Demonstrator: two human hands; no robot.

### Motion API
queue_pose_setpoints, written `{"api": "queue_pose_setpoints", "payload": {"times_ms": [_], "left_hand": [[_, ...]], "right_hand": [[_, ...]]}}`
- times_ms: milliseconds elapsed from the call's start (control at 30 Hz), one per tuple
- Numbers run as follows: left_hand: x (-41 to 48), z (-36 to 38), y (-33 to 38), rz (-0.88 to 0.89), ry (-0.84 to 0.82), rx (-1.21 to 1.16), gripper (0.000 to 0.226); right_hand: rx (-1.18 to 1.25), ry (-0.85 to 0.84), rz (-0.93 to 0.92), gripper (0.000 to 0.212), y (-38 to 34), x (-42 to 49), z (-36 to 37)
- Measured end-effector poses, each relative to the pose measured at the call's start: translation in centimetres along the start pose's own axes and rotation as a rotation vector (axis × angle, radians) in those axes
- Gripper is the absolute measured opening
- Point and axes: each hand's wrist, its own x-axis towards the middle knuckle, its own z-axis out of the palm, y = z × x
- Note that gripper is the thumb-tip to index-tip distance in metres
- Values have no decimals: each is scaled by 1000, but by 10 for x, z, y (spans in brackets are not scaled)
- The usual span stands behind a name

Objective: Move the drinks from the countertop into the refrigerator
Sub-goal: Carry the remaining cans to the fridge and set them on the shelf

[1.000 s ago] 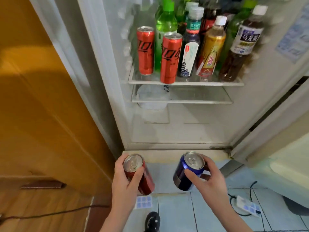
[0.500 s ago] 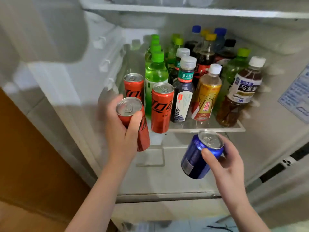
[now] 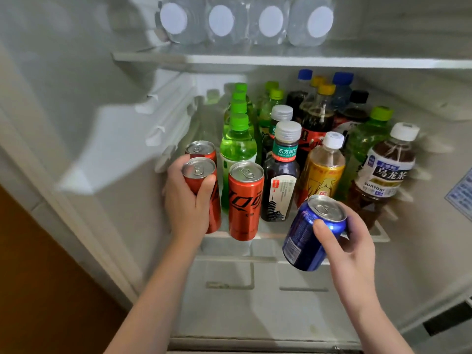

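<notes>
Upright, the red can (image 3: 204, 190) sits wrapped in the left hand (image 3: 187, 203) at the shelf (image 3: 270, 235) edge. Meanwhile the right hand (image 3: 353, 247) clasps a blue can (image 3: 310, 233), its top tilted up and rightward.

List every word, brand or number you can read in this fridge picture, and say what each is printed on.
"东方树叶": green neck band of the dark grey-capped tea bottle.
"乌龙茶", "SUNTORY" partly cut: white label of the brown white-capped tea bottle.
Unreadable: red slim can on the shelf, yellow-labelled bottle, blue can, wall sticker.
</notes>
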Motion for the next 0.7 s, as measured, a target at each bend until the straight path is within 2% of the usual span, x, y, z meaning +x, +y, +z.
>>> {"api": "queue_pose_setpoints", "payload": {"times_ms": [300,567,633,700], "left_hand": [[10,25,-16,-4,38,-67,63],[-8,26,-36,-92,-67,-102,65],[-16,18,-31,-163,-49,-153,64],[-28,5,-20,-160,-2,-196,57]], "right_hand": [[33,-17,5,45,1,3,1],[37,-27,-31,38,-13,2,-3],[59,-28,-49,35,-19,3,-3],[80,-39,-62,32,-26,2,-1]]}}
